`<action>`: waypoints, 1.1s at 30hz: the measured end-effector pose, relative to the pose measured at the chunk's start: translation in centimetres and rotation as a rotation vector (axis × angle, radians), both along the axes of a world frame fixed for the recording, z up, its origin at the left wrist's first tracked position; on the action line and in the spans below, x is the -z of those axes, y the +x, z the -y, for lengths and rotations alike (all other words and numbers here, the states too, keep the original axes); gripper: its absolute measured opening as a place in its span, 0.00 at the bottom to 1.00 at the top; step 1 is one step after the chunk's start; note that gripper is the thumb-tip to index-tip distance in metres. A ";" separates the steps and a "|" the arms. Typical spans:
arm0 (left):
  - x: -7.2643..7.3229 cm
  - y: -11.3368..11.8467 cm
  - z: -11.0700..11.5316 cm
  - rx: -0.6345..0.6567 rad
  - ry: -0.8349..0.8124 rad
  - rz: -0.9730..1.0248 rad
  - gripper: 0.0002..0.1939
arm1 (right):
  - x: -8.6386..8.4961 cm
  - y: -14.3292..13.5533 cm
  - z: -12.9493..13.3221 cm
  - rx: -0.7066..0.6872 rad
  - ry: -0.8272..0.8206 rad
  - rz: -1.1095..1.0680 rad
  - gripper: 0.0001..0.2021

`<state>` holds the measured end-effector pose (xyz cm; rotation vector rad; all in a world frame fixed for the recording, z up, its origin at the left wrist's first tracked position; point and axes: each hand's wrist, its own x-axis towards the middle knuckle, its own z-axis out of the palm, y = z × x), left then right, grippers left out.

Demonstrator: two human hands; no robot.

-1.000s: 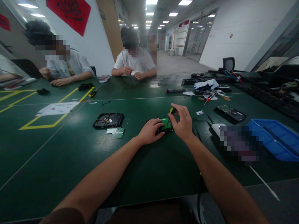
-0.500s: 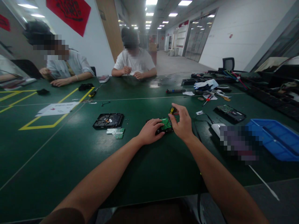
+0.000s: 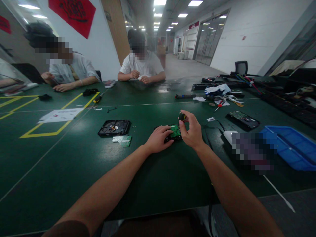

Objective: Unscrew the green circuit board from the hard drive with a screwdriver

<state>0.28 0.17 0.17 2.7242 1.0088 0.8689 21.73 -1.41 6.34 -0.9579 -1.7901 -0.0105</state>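
Note:
A hard drive [image 3: 175, 132] with a green circuit board facing up lies on the table in front of me. My left hand [image 3: 158, 139] grips its left side, fingers over the top and thumb along the near edge. Above the board's right part, my right hand [image 3: 193, 130] pinches the black and yellow handle of a screwdriver [image 3: 182, 117]. The screwdriver stands nearly upright with its shaft down toward the board; where its tip meets is too small to make out.
To the left lie another hard drive [image 3: 115, 127], a loose circuit board [image 3: 125, 141] and tiny screws. On the right are a third drive [image 3: 243, 120], a cable [image 3: 219, 123], a partly blurred white device [image 3: 230, 135] and a blue tray [image 3: 293, 148]. Two co-workers sit across the table.
The screwdriver handle has turned in my right fingers: its yellow part faced me before, now mostly black shows. My left hand and the drive have stayed put.

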 end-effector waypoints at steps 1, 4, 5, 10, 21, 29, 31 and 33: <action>0.0 0.0 0.0 0.001 -0.001 0.001 0.23 | 0.0 0.0 0.0 0.000 0.005 0.000 0.23; -0.1 0.1 0.1 0.003 0.002 0.000 0.23 | -0.2 0.0 0.0 0.034 0.028 0.007 0.21; -0.2 0.1 0.1 0.004 0.003 -0.003 0.23 | -0.2 0.0 0.0 0.040 0.030 0.009 0.20; -0.1 0.1 0.1 0.001 0.012 0.001 0.23 | -0.1 0.2 -0.1 0.012 0.002 0.008 0.22; -0.1 0.1 0.1 -0.001 0.008 0.001 0.23 | -0.1 0.1 -0.1 -0.007 0.004 0.005 0.21; -0.3 0.0 0.1 0.001 0.016 -0.002 0.23 | -0.2 0.1 -0.1 0.022 0.013 0.006 0.21; -0.3 0.0 0.1 0.001 0.014 -0.001 0.23 | 0.0 0.2 -0.1 0.022 0.011 0.005 0.21; -0.2 0.0 0.1 0.000 0.010 -0.002 0.23 | 0.1 0.2 -0.2 0.019 0.012 0.003 0.21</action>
